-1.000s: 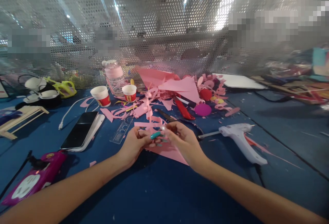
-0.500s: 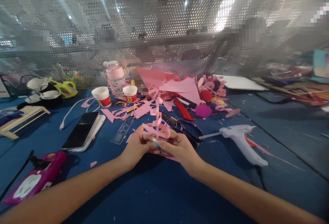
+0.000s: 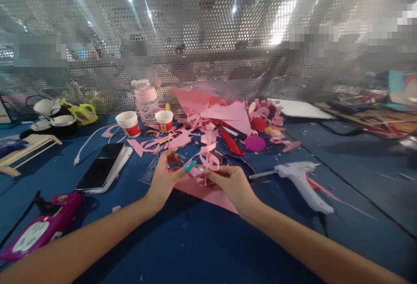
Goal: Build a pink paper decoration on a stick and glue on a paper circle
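Note:
A curled pink paper strip [image 3: 208, 147] stands upright in front of me, wound in loops. Its lower end is pinched between the thumb and fingers of my right hand [image 3: 232, 185]. Just left of it is my left hand [image 3: 164, 180], its thumb and curved fingers apart, with teal nails; nothing shows in its grasp. Beneath both hands lies a flat pink paper sheet [image 3: 213, 196]. Behind my right hand are dark-handled scissors [image 3: 239, 161], partly hidden. A clear stencil ruler [image 3: 148, 172] is partly covered by my left hand.
A white glue gun [image 3: 301, 184] lies at right. Pink paper scraps [image 3: 228, 117] are heaped behind, beside a red-handled tool [image 3: 231, 140]. Paper cups [image 3: 128, 124] and a bottle [image 3: 146, 101] stand back left, a phone [image 3: 102, 166] and purple power strip [image 3: 45, 227] nearer. A perforated screen [image 3: 208, 28] rises behind.
My left hand has come away from the paper strip and opened to the left. My right hand still pinches the strip, now slightly further right. More of the pink sheet shows below.

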`<state>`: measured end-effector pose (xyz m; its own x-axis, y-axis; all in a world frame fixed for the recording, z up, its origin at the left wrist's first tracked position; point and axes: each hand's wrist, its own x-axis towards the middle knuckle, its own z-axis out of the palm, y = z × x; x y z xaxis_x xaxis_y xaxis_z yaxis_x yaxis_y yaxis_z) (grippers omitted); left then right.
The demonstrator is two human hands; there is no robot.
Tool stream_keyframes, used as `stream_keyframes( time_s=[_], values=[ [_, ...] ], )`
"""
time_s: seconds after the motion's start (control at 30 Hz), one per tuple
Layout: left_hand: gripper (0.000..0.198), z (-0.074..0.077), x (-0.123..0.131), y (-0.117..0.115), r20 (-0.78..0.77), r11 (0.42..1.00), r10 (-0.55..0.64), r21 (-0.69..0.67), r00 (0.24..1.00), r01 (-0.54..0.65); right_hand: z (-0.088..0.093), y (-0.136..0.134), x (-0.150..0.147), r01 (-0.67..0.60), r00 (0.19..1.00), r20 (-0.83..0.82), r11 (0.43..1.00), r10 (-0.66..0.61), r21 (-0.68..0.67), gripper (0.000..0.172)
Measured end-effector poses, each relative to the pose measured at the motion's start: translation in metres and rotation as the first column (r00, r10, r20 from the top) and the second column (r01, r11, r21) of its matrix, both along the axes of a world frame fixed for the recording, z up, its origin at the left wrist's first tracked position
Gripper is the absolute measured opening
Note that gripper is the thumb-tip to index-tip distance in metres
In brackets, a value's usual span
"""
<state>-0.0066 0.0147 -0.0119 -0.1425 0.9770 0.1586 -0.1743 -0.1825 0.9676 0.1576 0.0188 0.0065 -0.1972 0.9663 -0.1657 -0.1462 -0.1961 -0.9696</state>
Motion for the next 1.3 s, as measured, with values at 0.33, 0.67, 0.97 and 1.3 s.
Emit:
stream_keyframes(
  time_s=[0.33, 0.67, 0.97, 1.3],
  values=[
    [0.056, 0.007, 0.003, -0.004, 0.303, 0.945, -0.276, -0.085, 0.912, 0.315, -0.006, -0.015, -0.008, -0.342, 0.938, 0.056, 0.939, 0.343, -0.019, 0.025],
    [0.051, 0.005, 0.001, -0.002, 0.325, 0.939, -0.285, -0.096, 0.902, 0.332, -0.008, -0.014, -0.008, -0.319, 0.946, 0.047, 0.947, 0.320, -0.027, 0.029],
    [0.056, 0.003, 0.003, -0.006, 0.156, 0.936, -0.325, -0.088, 0.933, 0.341, -0.007, -0.014, -0.009, -0.286, 0.958, -0.035, 0.958, 0.285, -0.020, 0.024],
    [0.055, 0.004, 0.004, -0.007, 0.086, 0.943, -0.311, -0.097, 0.947, 0.318, -0.006, -0.016, -0.012, -0.254, 0.967, -0.021, 0.967, 0.254, -0.015, 0.023]
  ],
)
